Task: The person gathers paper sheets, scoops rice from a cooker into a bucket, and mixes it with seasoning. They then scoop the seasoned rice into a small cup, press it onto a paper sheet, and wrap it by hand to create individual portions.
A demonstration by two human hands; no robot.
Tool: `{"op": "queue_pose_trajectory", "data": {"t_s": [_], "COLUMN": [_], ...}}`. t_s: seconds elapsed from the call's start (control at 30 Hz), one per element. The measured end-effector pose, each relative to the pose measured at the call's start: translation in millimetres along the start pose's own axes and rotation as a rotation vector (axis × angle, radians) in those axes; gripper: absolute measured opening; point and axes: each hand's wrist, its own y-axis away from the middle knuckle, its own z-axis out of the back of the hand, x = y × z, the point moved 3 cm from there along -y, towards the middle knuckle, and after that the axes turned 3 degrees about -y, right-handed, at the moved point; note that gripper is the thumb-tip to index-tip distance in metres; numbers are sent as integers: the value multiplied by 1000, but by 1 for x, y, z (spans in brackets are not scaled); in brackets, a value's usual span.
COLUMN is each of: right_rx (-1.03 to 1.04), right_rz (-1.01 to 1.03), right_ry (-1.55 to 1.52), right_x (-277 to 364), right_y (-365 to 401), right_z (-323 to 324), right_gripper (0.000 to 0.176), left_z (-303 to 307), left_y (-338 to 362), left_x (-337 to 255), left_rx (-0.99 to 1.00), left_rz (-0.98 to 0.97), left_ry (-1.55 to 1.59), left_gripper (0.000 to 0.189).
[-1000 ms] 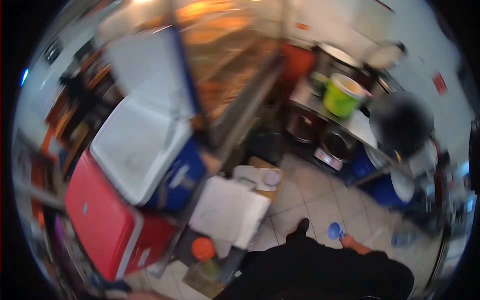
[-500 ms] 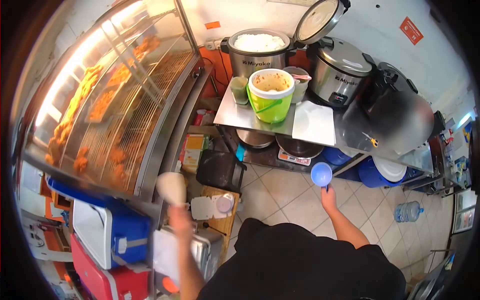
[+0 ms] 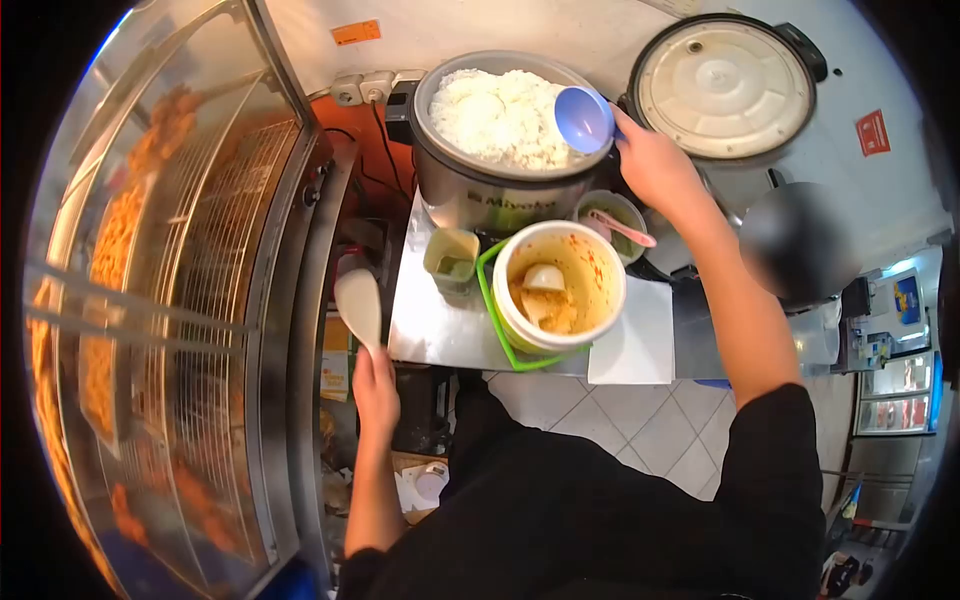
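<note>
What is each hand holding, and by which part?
The left hand grips a white paddle by its handle; the right hand holds a blue scoop by its handle.

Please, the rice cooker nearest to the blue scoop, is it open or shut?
Open: the white rice inside the rice cooker is uncovered, and a round lid stands raised beside it.

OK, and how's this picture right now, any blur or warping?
Head view: wide-lens warping bows the display cabinet, corners black; a round blurred patch sits at right; lettering on the rice cooker looks soft; blue scoop and rice read fairly clear.
</note>
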Motion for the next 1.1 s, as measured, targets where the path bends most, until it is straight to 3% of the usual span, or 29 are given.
{"op": "queue_pose_trajectory", "data": {"t_s": [0.07,0.17,0.23,0.3,0.4,0.57,0.63,0.7,0.77,0.9,0.97,1.0,1.03,1.1], "right_rx": [101,260,259,337,414,465,518,496,597,570,887,863,849,684], "right_rz": [-66,-50,-60,-118,-42,78,206,193,234,336,-275,-401,-396,-589], "right_ry": [248,300,337,269,199,57,-61,-27,-24,-163,-497,-689,-679,-1053], "right_x": [6,17,26,34,38,55,69,75,75,36,31,29,32,32], "right_y": [-59,-92,-95,-101,-109,-115,-112,-107,-111,-114,-102,-90,-81,-65], "right_z": [-18,-51,-66,-66,-74,-91,-94,-95,-87,-88,-52,-44,-40,-36], "right_gripper": [37,33,35,35,33,30,28,28,30,29,29,25,25,23], "left_z": [-32,-93,-128,-147,-155,-154,-154,-150,-141,-97,-82,-82,-84,-101], "left_y": [-74,-137,-153,-154,-147,-146,-148,-150,-154,-164,-161,-159,-159,-160], "left_x": [-40,-75,-77,-95,-102,-95,-97,-98,-100,-134,-177,-190,-203,-238], "left_rx": [13,156,233,347,334,371,420,435,513,485,499,539,578,574], "left_rz": [-65,-127,-117,54,82,118,48,66,92,153,-37,-53,-69,-308], "left_ry": [478,666,698,966,1036,996,1009,1003,924,532,370,291,209,-55], "left_gripper": [29,33,31,31,30,29,29,28,27,30,31,32,34,40]}}
